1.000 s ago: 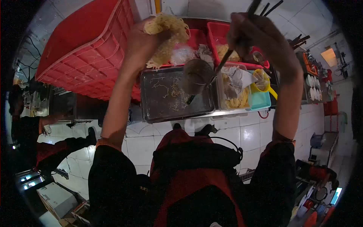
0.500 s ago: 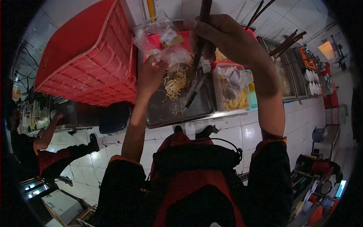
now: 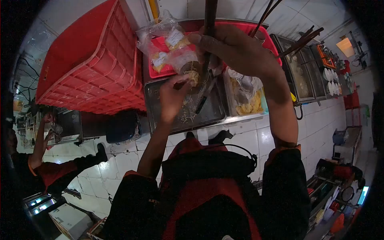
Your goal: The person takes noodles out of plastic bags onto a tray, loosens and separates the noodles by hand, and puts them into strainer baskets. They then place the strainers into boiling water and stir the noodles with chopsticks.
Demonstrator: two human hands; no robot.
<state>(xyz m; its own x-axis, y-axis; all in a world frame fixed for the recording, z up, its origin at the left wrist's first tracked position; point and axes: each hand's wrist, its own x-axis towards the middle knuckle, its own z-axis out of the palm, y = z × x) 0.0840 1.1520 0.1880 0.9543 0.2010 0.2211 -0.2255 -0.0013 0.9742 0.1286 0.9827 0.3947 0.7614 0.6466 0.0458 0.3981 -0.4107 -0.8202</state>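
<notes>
My left hand [image 3: 175,96] reaches over the dark metal tray [image 3: 218,116], its fingers closed on a clump of pale noodles [image 3: 194,78]. Thin noodle scraps [image 3: 186,114] lie scattered on the tray below. Above the tray my right hand [image 3: 248,52] is wrapped round a long dark stick [image 3: 211,16] standing nearly upright; its lower end is in shadow beside the noodles. A knife [image 3: 202,104] with a black handle rests on the tray. Close to the clump is a clear plastic bag [image 3: 182,58], its contents partly hidden.
Large red crates [image 3: 96,80] stand at the left. Behind the tray, a red tray [image 3: 160,42] holds labelled bags [image 3: 175,38]. At right is a clear container [image 3: 244,108] with yellow food. Dark sticks [image 3: 300,44] jut out nearby. Another person [image 3: 34,160] works at far left.
My left hand has come down and right onto the noodles, and the clump has been lifted from the tray toward the stick. My right hand keeps its grip on the stick, shifted slightly left.
</notes>
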